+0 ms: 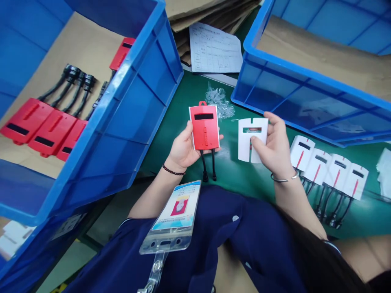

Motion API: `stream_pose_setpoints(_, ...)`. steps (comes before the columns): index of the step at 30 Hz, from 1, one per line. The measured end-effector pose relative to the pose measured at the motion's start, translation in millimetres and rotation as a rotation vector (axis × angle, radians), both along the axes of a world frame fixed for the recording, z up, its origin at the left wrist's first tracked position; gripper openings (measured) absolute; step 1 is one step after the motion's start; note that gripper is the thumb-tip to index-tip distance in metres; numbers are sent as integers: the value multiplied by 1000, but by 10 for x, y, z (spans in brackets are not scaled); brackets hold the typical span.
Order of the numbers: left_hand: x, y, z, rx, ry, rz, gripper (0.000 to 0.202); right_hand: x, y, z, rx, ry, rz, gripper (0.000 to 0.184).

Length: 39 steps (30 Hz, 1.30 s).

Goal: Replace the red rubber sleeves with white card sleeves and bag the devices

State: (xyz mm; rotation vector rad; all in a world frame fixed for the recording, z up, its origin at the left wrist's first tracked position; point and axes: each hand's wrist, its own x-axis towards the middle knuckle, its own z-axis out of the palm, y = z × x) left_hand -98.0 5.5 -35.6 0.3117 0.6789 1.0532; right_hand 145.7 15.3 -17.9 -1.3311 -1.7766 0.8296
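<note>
My left hand [182, 148] is closed round a red flat module [204, 127] with a black window and two short black cables hanging below it; a white layer shows along its edges. My right hand [274, 145] pinches a white die-cut cover sheet [251, 140] with a slot and a window, held upright just right of the red module. Both hover over the green table [189, 106].
A tilted blue crate [134, 101] at left holds several red modules [42, 130] with black cables. Another blue crate [308, 106] stands at right. A row of white-covered modules [330, 167] lies beside my right wrist. Clear plastic bits [218, 99], a printed paper [214, 49] and cardboard lie behind.
</note>
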Motion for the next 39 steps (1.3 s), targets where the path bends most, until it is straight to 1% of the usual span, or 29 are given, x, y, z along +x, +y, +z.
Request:
stream_pose_setpoints(1, 53, 9, -7, -3, -12, -30, 59, -1, 8, 29, 5, 100, 2, 62)
stream_pose_setpoints(4, 239, 27, -7, -35, -31, -103, 57, -125, 29, 101, -27, 300, -6, 44)
stream_pose_setpoints(6, 363, 29, 15, -65, -41, -114, 56, -243, 53, 123, -44, 390, -6, 36)
stream_pose_setpoints(8, 465, 21, 58, -99, -53, -108, 54, -332, 84, 125, -35, 420, -6, 35)
stream_pose_setpoints(10, 529, 5, 113, -130, -49, -108, 53, -368, 117, 115, 26, 371, -34, 34)
stream_pose_setpoints(14, 561, -28, 200, -123, -29, -144, 51, -326, 179, 81, 212, 146, -134, 32)
stream_pose_setpoints(17, 554, -41, 216, -100, -36, -174, 52, -285, 207, 59, 241, 68, -143, 29)
stream_pose_setpoints(22, 559, -68, 215, -50, -29, -164, 55, -288, 192, 80, 162, -56, -171, 29)
stream_pose_setpoints(25, 551, -97, 213, -6, -15, -166, 41, -297, 172, 90, 150, -84, -173, 29)
stream_pose_setpoints(26, 544, -107, 210, 9, -5, -166, 39, -296, 167, 87, 147, -81, -175, 29)
stream_pose_setpoints(29, 521, -128, 202, 37, 43, -165, 51, -289, 161, 64, 134, -43, -191, 29)
stream_pose_setpoints(31, 511, -133, 200, 50, 69, -166, 53, -285, 165, 44, 111, -13, -191, 30)
stream_pose_setpoints(33, 508, -137, 197, 70, 87, -169, 52, -284, 175, 24, 61, 46, -175, 35)
stream_pose_setpoints(36, 514, -157, 168, 130, 132, -171, 50, -282, 199, -8, -88, 253, -109, 41)
stream_pose_setpoints(39, 521, -204, 108, 253, 276, -125, 47, -266, 218, -30, -253, 459, -29, 39)
